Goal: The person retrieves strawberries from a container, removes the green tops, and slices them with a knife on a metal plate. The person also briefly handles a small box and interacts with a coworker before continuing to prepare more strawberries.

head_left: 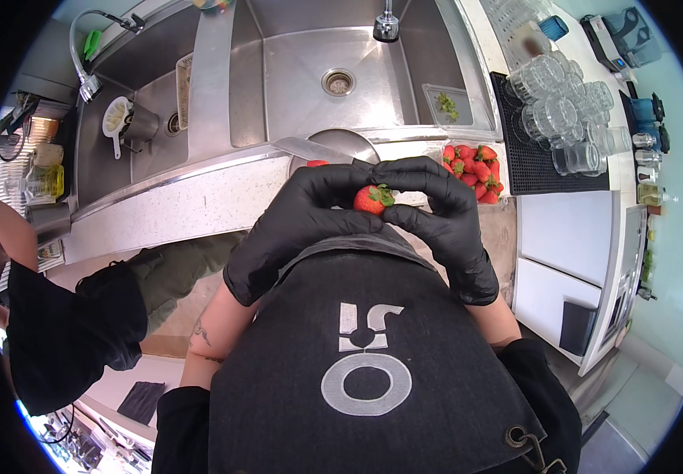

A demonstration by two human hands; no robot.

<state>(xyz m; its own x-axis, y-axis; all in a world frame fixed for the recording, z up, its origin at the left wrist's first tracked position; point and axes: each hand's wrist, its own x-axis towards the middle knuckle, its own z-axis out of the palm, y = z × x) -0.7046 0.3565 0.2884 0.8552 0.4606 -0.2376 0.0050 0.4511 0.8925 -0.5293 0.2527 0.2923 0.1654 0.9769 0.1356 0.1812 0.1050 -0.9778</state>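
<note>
From a distance I am seeing a co-worker point(69, 332) in black standing at far left. Toward the middle, the black-gloved left hand point(298, 201) is clamping a red strawberry point(368, 202) between thumb and fingers, nearer than a blade point(308, 148) crossing a round metal dish point(348, 142). The gloved right hand point(432, 193) is curling around its leafy side; whether it is gripping, I cannot tell. Farther right, heaped strawberries point(474, 170) are lying beside a black mat point(527, 178).
</note>
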